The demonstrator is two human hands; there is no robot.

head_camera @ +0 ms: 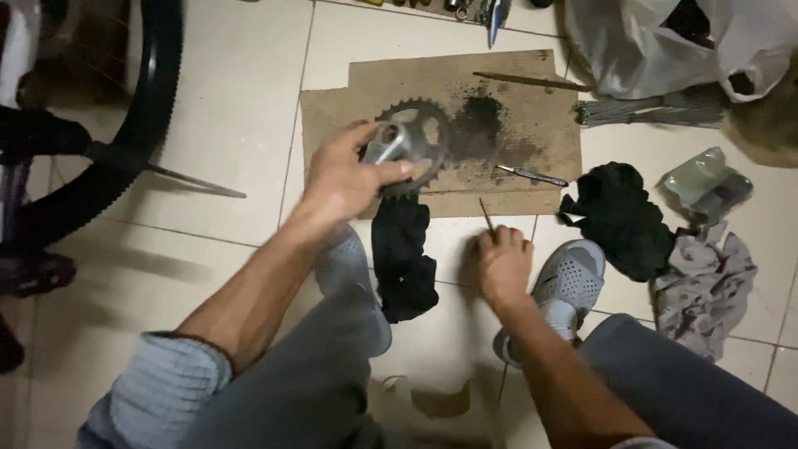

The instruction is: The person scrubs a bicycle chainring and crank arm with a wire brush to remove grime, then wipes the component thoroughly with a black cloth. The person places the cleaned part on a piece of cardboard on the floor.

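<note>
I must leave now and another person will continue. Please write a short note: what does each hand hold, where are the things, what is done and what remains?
Left hand grips the crank with toothed chainring, held over the stained cardboard.
Right hand pinches a thin pointed pick above the floor tiles.
A black rag lies between the shoes; a small tool rests on the cardboard.
Done: dark grime already lies on the cardboard.
Left: cannot tell how clean the teeth are.
</note>
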